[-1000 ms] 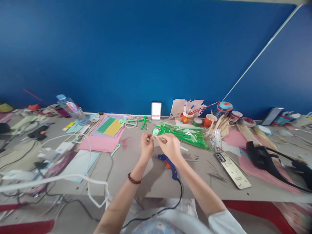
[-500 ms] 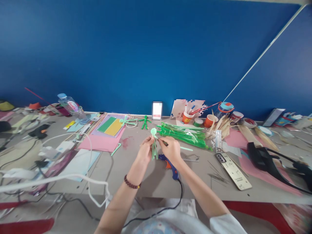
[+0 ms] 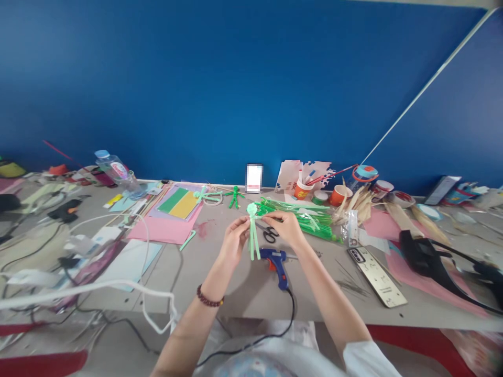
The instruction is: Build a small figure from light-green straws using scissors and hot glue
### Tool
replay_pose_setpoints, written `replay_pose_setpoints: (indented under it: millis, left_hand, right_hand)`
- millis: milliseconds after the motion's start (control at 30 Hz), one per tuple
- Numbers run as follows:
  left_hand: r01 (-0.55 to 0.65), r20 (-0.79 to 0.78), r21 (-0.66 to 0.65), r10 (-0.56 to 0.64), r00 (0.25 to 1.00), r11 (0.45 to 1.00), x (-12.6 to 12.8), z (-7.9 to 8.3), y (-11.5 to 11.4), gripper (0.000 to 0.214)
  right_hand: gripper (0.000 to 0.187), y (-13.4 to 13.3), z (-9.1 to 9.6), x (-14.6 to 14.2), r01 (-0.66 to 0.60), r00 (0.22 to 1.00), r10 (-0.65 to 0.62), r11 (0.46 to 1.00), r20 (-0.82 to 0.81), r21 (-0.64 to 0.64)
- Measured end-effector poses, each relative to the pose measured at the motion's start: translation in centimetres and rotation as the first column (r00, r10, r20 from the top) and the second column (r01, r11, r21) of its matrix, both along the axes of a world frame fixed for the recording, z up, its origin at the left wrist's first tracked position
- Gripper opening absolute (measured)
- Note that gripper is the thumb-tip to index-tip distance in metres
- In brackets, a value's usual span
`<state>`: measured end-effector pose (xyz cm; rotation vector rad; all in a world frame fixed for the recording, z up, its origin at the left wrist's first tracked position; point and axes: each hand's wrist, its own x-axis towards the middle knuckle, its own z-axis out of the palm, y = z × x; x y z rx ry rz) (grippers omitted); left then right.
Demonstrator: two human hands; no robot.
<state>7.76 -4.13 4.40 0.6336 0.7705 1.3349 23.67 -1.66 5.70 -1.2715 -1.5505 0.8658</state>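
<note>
A pale green pipe-cleaner figure point(image 3: 252, 210) hangs upright between my hands, its round head up and two long legs pointing down. My left hand point(image 3: 234, 238) pinches it at its left side. On the other side, the fingertips of my right hand point(image 3: 288, 226) are closed on the end of the figure's right arm. Below my right hand lie black-handled scissors point(image 3: 270, 235), partly covered. A blue glue gun point(image 3: 280, 267) rests on the table just beneath the figure's legs. A bundle of green pipe cleaners point(image 3: 314, 224) lies behind my right hand.
Behind are a dark green figure point(image 3: 235, 197) and another pale green figure point(image 3: 208, 196). Coloured sheets point(image 3: 165, 230) lie left; a phone point(image 3: 377, 277) lies right. Paper cups point(image 3: 302, 190) stand near the blue partition point(image 3: 251, 94). The glue gun's black cord point(image 3: 293, 309) runs toward my lap.
My right hand has moved right and slightly up, away from the figure's middle. The figure's legs now show more fully, and the scissors' handles have come into view.
</note>
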Motion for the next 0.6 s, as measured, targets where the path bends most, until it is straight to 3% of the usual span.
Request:
replay_pose_setpoints:
  millis: [267,467,600]
  left_hand:
    - [-0.092,0.033,-0.07,0.095,0.995,0.993,0.8,-0.2,0.4,0.023]
    - [0.045,0.117,-0.15,-0.027,0.993,0.988,0.9,-0.5,0.6,0.022]
    - [0.029,0.085,-0.136,-0.018,0.996,0.99,1.0,-1.1,0.8,0.022]
  right_hand:
    - [0.012,0.0,-1.0,-0.2,0.022,1.0,-0.022,0.999,0.003,0.03]
    - [0.013,-0.3,-1.9,-0.2,0.021,0.997,-0.031,0.989,0.069,0.144]
    - [0.013,-0.6,-2.3,-0.2,0.026,0.99,-0.056,0.976,0.133,0.215]
